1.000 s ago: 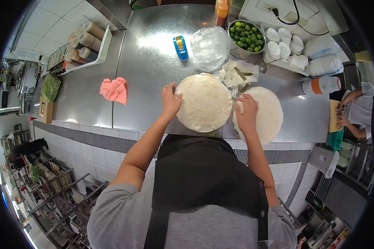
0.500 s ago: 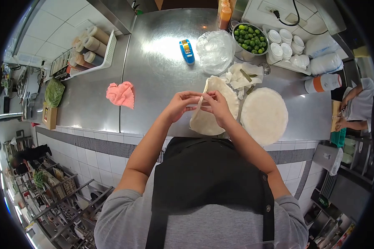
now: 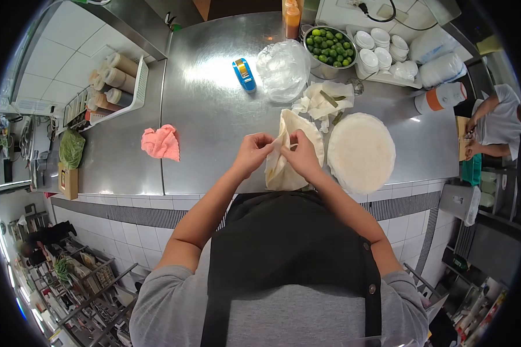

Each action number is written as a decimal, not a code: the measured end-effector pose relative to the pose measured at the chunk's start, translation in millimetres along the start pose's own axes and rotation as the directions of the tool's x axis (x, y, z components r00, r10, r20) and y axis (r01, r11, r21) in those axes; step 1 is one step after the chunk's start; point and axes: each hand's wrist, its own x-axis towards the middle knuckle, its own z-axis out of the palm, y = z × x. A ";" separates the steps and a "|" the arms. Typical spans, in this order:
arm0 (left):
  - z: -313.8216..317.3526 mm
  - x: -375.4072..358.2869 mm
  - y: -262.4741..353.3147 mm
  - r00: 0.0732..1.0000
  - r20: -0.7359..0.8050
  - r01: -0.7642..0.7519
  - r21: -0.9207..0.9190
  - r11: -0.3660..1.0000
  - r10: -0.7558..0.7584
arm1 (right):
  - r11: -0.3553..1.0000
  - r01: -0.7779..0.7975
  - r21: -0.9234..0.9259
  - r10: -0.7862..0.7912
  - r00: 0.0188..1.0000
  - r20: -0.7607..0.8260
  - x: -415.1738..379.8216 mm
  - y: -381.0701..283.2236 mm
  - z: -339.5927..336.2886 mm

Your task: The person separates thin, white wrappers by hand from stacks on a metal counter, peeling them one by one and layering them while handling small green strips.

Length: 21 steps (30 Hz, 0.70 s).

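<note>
Both hands are at a stack of thin, pale round dough wrappers [image 3: 308, 130] near the counter's front edge, its left side lifted and folded up. My left hand [image 3: 255, 155] pinches the raised edge of a dough wrapper from the left. On the other side, my right hand [image 3: 302, 156] has its thumb and fingers closed on the same lifted edge. How many layers they grip cannot be made out. Immediately to the right lies another round stack of dough wrappers [image 3: 362, 153], flat on the steel counter [image 3: 214, 115].
Behind the wrappers are torn wrapper scraps with green strips [image 3: 328, 99], a clear plastic bag [image 3: 283, 70], a blue tape dispenser [image 3: 244, 75] and a pot of green limes [image 3: 330, 49]. A pink cloth [image 3: 161, 143] lies left. Another person's hands [image 3: 472, 139] work at far right.
My hands have drawn slightly apart, and the dough wrapper's edge between them is pulled further open to the left. The view has shifted a little, moving the counter items leftward.
</note>
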 end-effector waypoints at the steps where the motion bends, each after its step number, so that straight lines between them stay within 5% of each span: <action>1: 4.7 2.0 -3.5 0.997 -0.062 -0.040 -0.004 0.999 0.040 | 0.984 0.089 -0.153 -0.096 0.995 -0.037 -1.1 -2.7 -0.4; 3: 19.1 1.3 -2.3 0.990 -0.117 -0.083 -0.003 0.997 0.082 | 0.990 0.102 -0.094 -0.103 0.995 0.003 8.3 16.7 -1.7; 5: 35.8 -9.4 9.8 0.929 -0.312 -0.096 0.318 0.943 0.200 | 0.993 0.112 -0.037 -0.110 0.993 0.053 15.4 37.7 -0.9; 6: 33.4 -7.8 5.5 0.929 -0.313 -0.095 0.317 0.943 0.199 | 0.991 0.132 -0.033 -0.130 0.990 0.058 17.2 46.4 0.2; 8: 21.4 0.7 -8.3 0.925 -0.244 -0.082 0.621 0.779 0.292 | 0.988 0.152 -0.029 -0.150 0.987 0.064 15.9 47.7 -1.3; 21: -45.3 34.7 -57.3 0.791 -0.519 -0.065 0.456 0.887 0.325 | 0.992 0.095 0.082 -0.066 0.951 -0.302 -20.3 62.7 -63.0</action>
